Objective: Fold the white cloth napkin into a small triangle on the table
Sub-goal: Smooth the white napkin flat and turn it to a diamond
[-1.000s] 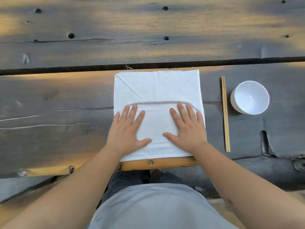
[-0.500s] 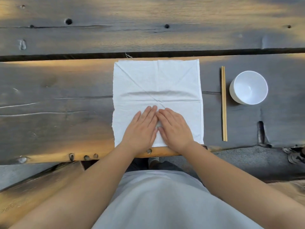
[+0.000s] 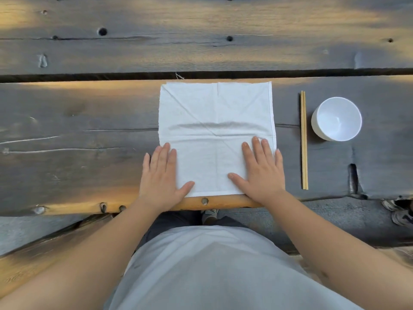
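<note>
The white cloth napkin [image 3: 212, 121] lies spread flat as a square on the dark wooden table [image 3: 78, 130], its near edge at the table's front edge. Crease lines cross it diagonally and a low ridge runs across its middle. My left hand [image 3: 162, 177] rests flat, palm down, on the napkin's near left corner, partly on the bare wood. My right hand [image 3: 260, 171] lies flat on the near right corner. Both hands have fingers spread and hold nothing.
A pair of wooden chopsticks [image 3: 304, 139] lies lengthwise right of the napkin. A white bowl [image 3: 337, 118] stands further right. A dark gap [image 3: 89, 76] between planks runs just behind the napkin. A bench and shoes show below the table edge.
My hands were together at the napkin's near middle half a second ago. They have slid apart to its near left and right corners, flattening the cloth.
</note>
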